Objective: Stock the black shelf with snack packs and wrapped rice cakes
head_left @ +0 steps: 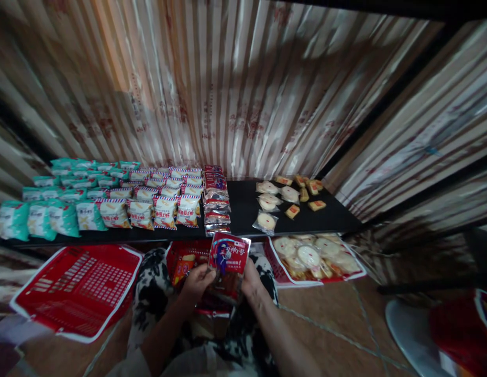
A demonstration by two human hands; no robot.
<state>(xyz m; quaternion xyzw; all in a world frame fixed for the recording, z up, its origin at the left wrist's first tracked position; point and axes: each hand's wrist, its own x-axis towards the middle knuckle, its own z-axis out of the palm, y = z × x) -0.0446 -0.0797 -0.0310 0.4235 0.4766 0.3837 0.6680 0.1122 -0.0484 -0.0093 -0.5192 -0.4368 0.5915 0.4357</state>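
In the head view a red snack packet (pixel 229 254) with a cartoon figure and white lettering is held upright between my hands. My left hand (pixel 199 283) pinches its lower left side, and my right hand (pixel 251 277) grips its right edge, with the fingers partly hidden behind it. Below, between my knees, stands a red basket (pixel 202 248) with an orange-red packet (pixel 184 268) inside; my hands cover part of its contents. Just beyond, similar red packets (pixel 217 205) lie in an overlapping column on the black shelf (pixel 243 212).
Teal snack bags (pixel 63 217) and white-and-red snack bags (pixel 165 210) fill the shelf's left side in rows. Round wrapped crackers (pixel 266 221) and small yellow packets (pixel 316 205) lie on the right. Red baskets (pixel 76 290) flank my legs; the right one holds wrapped crackers (pixel 308 256).
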